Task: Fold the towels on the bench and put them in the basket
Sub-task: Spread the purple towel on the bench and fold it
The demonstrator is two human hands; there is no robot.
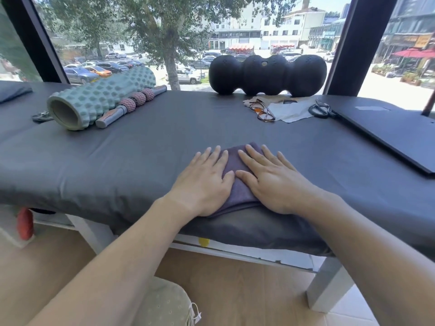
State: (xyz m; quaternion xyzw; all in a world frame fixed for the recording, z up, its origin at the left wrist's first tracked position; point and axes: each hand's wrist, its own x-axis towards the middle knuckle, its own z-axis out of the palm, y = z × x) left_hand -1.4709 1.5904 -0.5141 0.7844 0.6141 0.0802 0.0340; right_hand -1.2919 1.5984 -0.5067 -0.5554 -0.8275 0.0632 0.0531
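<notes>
Pressing flat, both hands' straight fingers (217,155) cover the folded towel (235,184) beneath them.

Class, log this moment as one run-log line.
step: flattening fold | left hand: flat on purple towel | right hand: flat on towel | surface: bench | basket: unseen

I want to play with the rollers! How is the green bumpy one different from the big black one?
The green roller is a hollow tube with small bumps; the black roller bulges in four rounded lumps with tiny holes. The green one lies at the bench's left, open end toward the camera; the black one lies sideways along the window. Both rest on the bench, untouched.
</notes>
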